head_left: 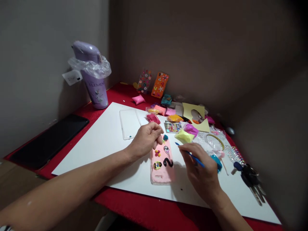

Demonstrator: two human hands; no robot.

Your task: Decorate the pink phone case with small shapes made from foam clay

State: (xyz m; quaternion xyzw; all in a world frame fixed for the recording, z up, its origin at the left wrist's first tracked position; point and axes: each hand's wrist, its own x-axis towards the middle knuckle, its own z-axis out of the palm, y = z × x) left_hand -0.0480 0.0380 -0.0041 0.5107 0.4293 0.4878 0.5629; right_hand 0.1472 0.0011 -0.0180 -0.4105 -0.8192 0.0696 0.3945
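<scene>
A pink phone case (162,175) lies on the white board, with small coloured clay shapes and a black curved clay piece (168,162) on it. Over its upper left edge is my left hand (146,138), fingers curled in a pinch; whatever they may hold is too small or hidden to name. To the right of the case, my right hand (201,165) grips a slim blue modelling tool (196,159) like a pen, its pointed tip towards the upper left and apart from the case. A clear phone case (125,125) lies partly behind my left hand.
Several clay packets, such as a yellow one (184,136), crowd the back right. Keys (251,181) rest at the right edge. A purple tumbler (96,86) and a black tablet-like slab (50,139) stand and lie left. Two decorated cases, one orange (159,86), lean on the wall.
</scene>
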